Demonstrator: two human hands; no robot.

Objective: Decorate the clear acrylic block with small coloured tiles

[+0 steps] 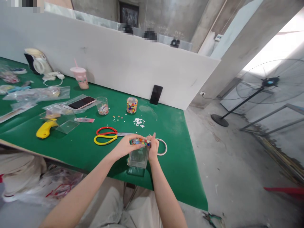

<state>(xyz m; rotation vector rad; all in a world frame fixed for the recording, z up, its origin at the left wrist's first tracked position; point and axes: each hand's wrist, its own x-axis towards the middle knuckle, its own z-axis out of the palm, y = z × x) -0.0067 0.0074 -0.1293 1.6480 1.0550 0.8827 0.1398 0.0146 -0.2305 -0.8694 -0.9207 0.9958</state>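
Both hands meet over a clear glass container (138, 157) standing on the green table (78, 148). A strip of small coloured mosaic tiles (141, 141) runs along the container's top rim. My left hand (123, 146) pinches the strip's left end with thumb and fingers closed. On the right side, my right hand (153, 148) presses closed fingers against the strip and the container. Just beyond the right hand lies a white tape ring (163, 147).
Red and yellow handled scissors (106, 135) lie left of the hands. Farther back sit a tile-covered jar (132, 105), a glass of tiles (103, 106), loose tiles (139, 122), a phone (82, 102), a yellow knife (45, 129) and a pink cup (81, 78). The table's right edge drops to concrete floor.
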